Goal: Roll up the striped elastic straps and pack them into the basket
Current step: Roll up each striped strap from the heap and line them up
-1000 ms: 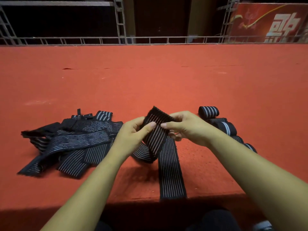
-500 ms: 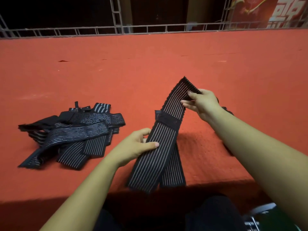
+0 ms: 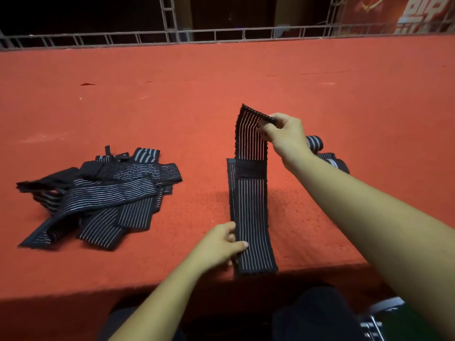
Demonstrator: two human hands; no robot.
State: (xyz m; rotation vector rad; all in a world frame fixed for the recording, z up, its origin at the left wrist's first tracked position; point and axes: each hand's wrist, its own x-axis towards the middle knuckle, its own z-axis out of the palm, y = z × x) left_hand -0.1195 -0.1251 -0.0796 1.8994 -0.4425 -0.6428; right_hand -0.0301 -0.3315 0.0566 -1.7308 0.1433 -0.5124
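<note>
Black white-striped elastic strap (image 3: 251,212), judged soft and limp, is best held by its ends: pinched by the right hand (image 3: 285,139) at the raised end, by the left hand (image 3: 219,247) at the near edge

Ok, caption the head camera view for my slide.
A striped elastic strap held by left hand and right hand over red carpet, between loose pile and rolled straps.

A strap (image 3: 250,205) is being held lengthwise on the bench (image 3: 221,82), left hand (image 3: 219,244) at its near end, right hand (image 3: 285,134) at its raised far end; a pile (image 3: 98,193) is lying to its left, rolls (image 3: 315,142) to its right.
</note>
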